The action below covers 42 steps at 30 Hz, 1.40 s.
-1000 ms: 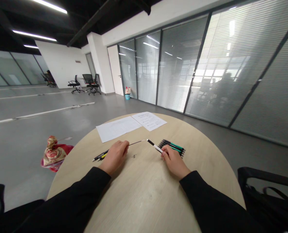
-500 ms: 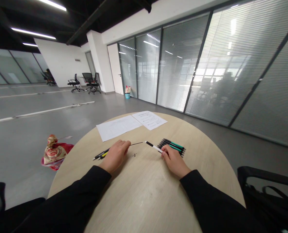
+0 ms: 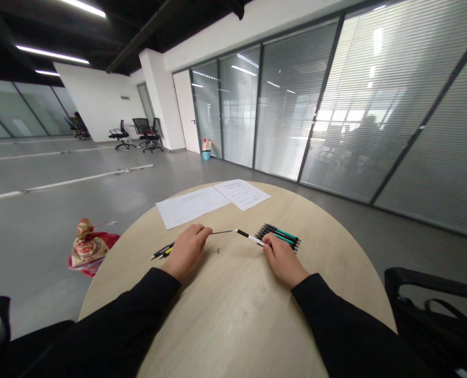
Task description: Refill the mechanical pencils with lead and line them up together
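Note:
My left hand [image 3: 189, 248] is closed in a pinch on a thin dark pen refill [image 3: 222, 232] that points to the right. My right hand [image 3: 284, 258] grips a white pen barrel [image 3: 252, 239] with a black end part, tilted toward the refill's tip. The two tips almost meet; whether they touch I cannot tell. Beside and partly under my left hand lie a few pens [image 3: 161, 251], one of them with yellow on it. Just behind my right hand is a row of several black and green pens [image 3: 281, 234]. Small dark bits [image 3: 218, 251] lie on the table between my hands.
Two printed paper sheets [image 3: 192, 206] lie at the far side of the round wooden table [image 3: 233, 325]. A red and gold bag [image 3: 89, 247] stands on the floor at left. A black chair armrest [image 3: 434, 283] is close on the right.
Both hands keep nearly the same place and grip. The refill and the white pen barrel have barely shifted; the view has moved very slightly.

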Each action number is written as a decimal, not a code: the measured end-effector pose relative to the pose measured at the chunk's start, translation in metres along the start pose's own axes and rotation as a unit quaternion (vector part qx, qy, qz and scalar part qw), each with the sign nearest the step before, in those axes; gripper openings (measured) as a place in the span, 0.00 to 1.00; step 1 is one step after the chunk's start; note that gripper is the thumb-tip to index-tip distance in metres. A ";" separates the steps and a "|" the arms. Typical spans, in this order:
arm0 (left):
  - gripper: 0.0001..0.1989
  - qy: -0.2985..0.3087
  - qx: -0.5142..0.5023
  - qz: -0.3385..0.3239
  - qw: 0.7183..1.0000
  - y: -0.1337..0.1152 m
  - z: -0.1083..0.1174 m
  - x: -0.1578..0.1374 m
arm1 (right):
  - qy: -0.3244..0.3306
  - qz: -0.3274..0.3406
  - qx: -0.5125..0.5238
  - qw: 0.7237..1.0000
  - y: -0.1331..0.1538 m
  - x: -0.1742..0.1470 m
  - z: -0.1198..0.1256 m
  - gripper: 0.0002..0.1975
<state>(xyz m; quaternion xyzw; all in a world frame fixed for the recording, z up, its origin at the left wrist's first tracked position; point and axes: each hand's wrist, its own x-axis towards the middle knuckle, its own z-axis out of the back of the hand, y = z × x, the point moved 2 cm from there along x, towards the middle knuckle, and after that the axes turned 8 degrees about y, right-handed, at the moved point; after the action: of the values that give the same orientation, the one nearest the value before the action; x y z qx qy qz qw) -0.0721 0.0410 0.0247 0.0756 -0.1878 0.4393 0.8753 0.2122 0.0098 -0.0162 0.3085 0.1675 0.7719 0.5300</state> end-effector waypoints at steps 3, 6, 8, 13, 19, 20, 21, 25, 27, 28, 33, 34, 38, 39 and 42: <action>0.13 -0.009 -0.020 0.000 1.000 0.001 0.000 0.000 | 0.010 0.000 -0.025 1.000 0.002 -0.001 0.002 0.06; 0.12 -0.001 -0.030 -0.007 1.000 0.000 0.000 -0.001 | 0.022 0.007 -0.042 0.999 0.006 -0.002 0.004 0.06; 0.11 0.008 -0.044 -0.023 0.999 -0.003 0.001 -0.001 | 0.028 0.013 -0.049 0.998 0.009 -0.002 0.005 0.06; 0.10 0.018 -0.098 -0.061 0.993 -0.019 0.002 -0.001 | 0.040 0.028 -0.050 0.998 0.014 -0.002 0.002 0.06; 0.09 0.033 -0.153 -0.064 0.985 -0.032 0.003 -0.002 | 0.037 0.073 -0.021 0.996 0.015 -0.003 -0.002 0.11; 0.09 0.034 -0.160 -0.057 0.985 -0.032 0.003 -0.003 | 0.036 0.073 -0.018 0.997 0.015 -0.003 -0.002 0.12; 0.09 0.033 -0.164 -0.048 0.985 -0.031 0.002 -0.003 | 0.035 0.070 -0.017 0.997 0.015 -0.003 -0.002 0.11; 0.11 0.028 -0.165 -0.018 0.986 -0.026 0.001 -0.005 | 0.030 0.059 -0.010 0.998 0.014 -0.002 -0.001 0.10; 0.09 0.029 -0.160 -0.011 0.987 -0.024 0.001 -0.004 | 0.029 0.060 -0.007 0.998 0.013 -0.002 -0.001 0.10; 0.08 0.033 -0.158 -0.010 0.987 -0.024 0.001 -0.004 | 0.029 0.061 -0.007 0.998 0.013 -0.002 -0.001 0.10; 0.07 0.042 -0.165 -0.016 0.985 -0.025 0.003 -0.001 | 0.027 0.061 -0.006 0.998 0.015 -0.002 0.000 0.10; 0.08 0.042 -0.167 -0.021 0.985 -0.025 0.003 -0.001 | 0.027 0.062 -0.006 0.998 0.016 -0.002 0.000 0.10; 0.09 0.046 -0.173 -0.043 0.983 -0.028 0.005 0.001 | 0.033 0.075 -0.002 0.997 0.017 -0.002 -0.001 0.10; 0.09 0.047 -0.174 -0.045 0.983 -0.029 0.005 0.001 | 0.034 0.077 -0.001 0.996 0.017 -0.002 -0.001 0.10; 0.09 0.050 -0.175 -0.042 0.982 -0.030 0.006 0.001 | 0.033 0.078 -0.001 0.996 0.016 -0.002 -0.002 0.10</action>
<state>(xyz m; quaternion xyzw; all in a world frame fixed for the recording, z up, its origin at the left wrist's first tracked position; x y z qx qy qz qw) -0.0490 0.0220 0.0316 -0.0932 -0.2143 0.3653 0.9011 0.1995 0.0017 -0.0091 0.2947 0.1600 0.8205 0.4629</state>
